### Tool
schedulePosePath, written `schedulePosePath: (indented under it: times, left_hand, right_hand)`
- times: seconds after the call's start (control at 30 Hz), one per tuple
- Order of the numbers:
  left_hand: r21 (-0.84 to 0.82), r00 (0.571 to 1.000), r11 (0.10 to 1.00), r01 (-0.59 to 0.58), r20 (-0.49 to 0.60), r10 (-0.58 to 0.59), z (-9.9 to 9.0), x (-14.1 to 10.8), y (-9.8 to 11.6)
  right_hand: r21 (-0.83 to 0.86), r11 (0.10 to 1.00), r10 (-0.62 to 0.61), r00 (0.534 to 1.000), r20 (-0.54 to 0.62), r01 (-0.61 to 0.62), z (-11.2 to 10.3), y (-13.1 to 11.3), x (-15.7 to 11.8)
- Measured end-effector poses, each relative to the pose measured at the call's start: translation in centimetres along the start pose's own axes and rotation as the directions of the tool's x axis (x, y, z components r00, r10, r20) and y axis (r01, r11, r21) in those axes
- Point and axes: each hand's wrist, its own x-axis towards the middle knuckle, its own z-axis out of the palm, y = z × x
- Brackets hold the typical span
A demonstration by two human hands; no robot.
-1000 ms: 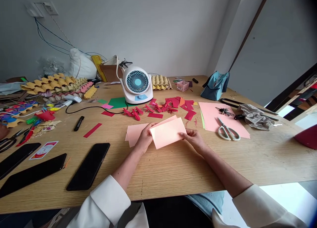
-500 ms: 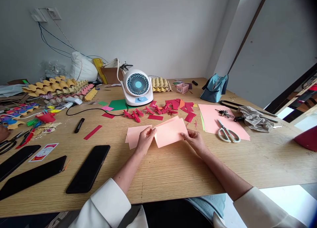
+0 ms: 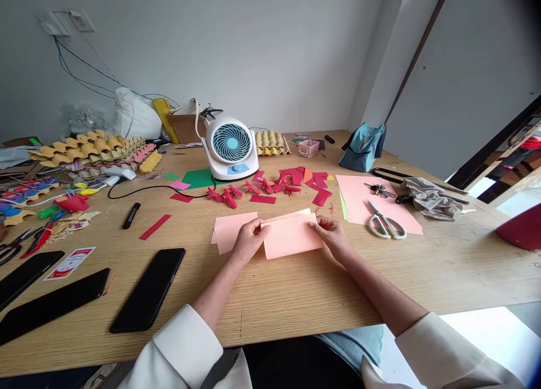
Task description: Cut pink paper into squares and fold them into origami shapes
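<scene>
A piece of pink paper (image 3: 292,237), folded or doubled so that a second edge shows behind it, is held up between both hands. My left hand (image 3: 250,241) is closed on its upper left corner, thumb in front. My right hand (image 3: 332,235) pinches the upper right corner. Left of it, partly behind my left hand, other pink paper pieces (image 3: 230,234) lie flat on the table. Beyond the hands are several red folded paper shapes (image 3: 229,198) and red paper strips (image 3: 262,199).
A white fan (image 3: 231,146) stands at the back. Scissors (image 3: 386,222) and keys (image 3: 380,190) rest on pink sheets (image 3: 359,203) at right. Phones (image 3: 147,290), a black marker (image 3: 131,215) and egg cartons (image 3: 84,152) lie left. A hand shows at the far left edge.
The held paper's right end has come down, and its front face now sits lower and more level. Both hands still grip it. The whole view has shifted slightly.
</scene>
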Motion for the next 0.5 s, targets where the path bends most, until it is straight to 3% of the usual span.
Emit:
schedulePosePath:
  times: [0.5]
  left_hand:
    - [-0.163,0.993,0.987,0.001,-0.113,-0.019,0.5,-0.01,-0.03]
  right_hand:
    - [0.07,0.998,0.011,0.994,-0.109,-0.004,0.48,-0.09,0.07]
